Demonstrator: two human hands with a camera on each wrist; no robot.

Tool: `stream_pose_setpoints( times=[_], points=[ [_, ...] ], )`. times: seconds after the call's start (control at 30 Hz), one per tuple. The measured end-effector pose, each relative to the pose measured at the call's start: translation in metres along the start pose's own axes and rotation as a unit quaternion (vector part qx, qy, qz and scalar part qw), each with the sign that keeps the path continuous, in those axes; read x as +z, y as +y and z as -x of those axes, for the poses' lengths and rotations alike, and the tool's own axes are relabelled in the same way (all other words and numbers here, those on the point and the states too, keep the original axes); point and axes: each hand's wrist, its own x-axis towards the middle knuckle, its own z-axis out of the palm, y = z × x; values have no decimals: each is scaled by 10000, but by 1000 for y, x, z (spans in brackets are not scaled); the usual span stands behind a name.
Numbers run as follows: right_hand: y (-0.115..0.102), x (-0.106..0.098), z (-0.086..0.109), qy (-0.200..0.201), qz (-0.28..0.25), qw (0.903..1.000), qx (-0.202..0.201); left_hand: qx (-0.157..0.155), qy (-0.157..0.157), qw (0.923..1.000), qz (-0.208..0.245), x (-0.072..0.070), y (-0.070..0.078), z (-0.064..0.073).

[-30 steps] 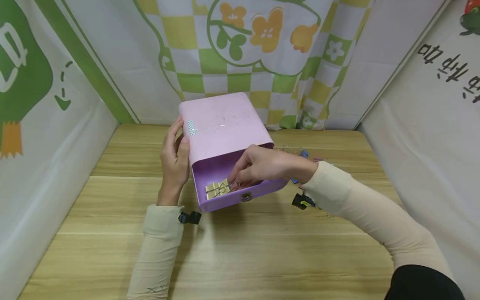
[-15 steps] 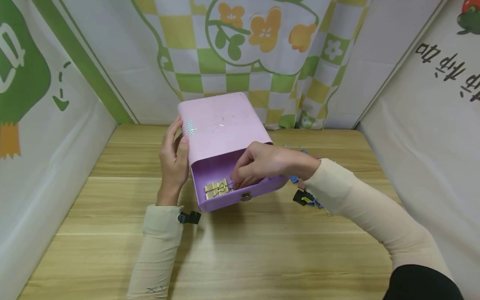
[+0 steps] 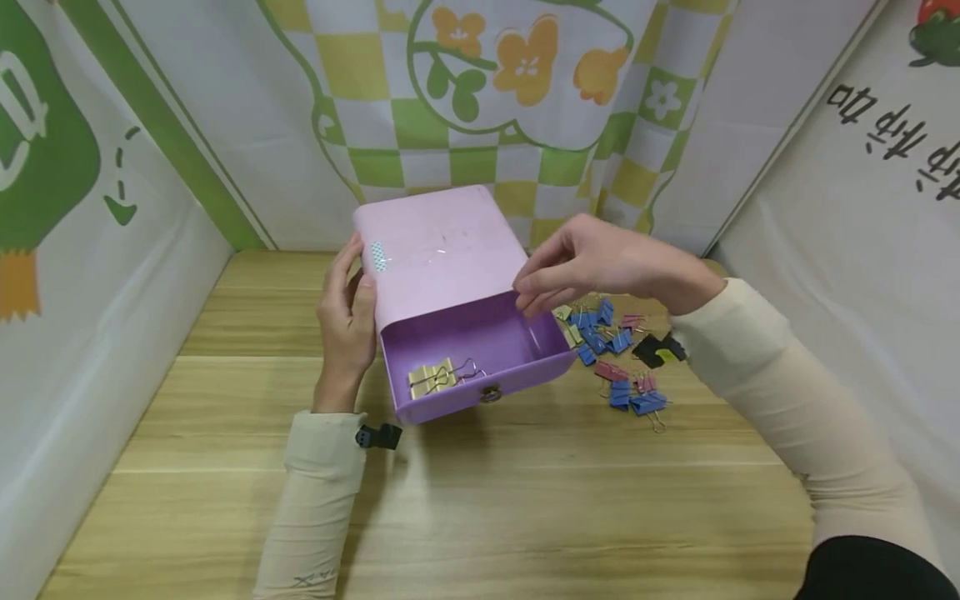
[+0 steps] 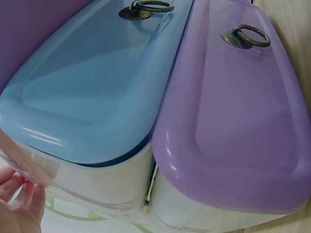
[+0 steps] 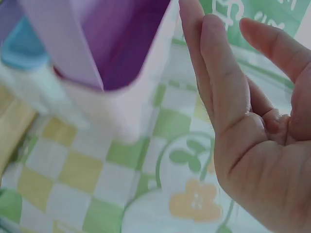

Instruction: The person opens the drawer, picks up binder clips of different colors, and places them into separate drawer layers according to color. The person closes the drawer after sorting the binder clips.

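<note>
A pale pink cabinet [image 3: 450, 250] has its top purple drawer [image 3: 450, 407] pulled out. Gold binder clips [image 3: 431, 379] with wire handles lie in the drawer's front left part. My left hand [image 3: 347, 321] rests against the cabinet's left side, its fingertips on the wall in the left wrist view too. My right hand [image 3: 600, 265] is raised over the drawer's right rim, holding nothing; in the right wrist view its fingers [image 5: 226, 82] stretch out, with the thumb apart. Under the opened drawer, a blue drawer [image 4: 92, 102] and another purple drawer [image 4: 243, 111] are closed, each with a ring pull.
Right of the cabinet, several loose binder clips lie on the wooden table [image 3: 480, 517]: blue clips [image 3: 592, 337], pink clips [image 3: 611, 371] and some yellow ones. A checked cloth [image 3: 487, 158] hangs behind. White printed panels stand at both sides.
My right hand has lifted out of the drawer and moved right and back, uncovering the drawer's inside and the loose clips beside the cabinet. The gold clips and my left hand stay in place.
</note>
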Motion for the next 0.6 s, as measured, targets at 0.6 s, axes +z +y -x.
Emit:
stream_pose_setpoints(
  times=[0.6],
  points=[
    [74,-55,-29,922,1371,9860,244,-38,27,9999,110,2,-1,0]
  ],
)
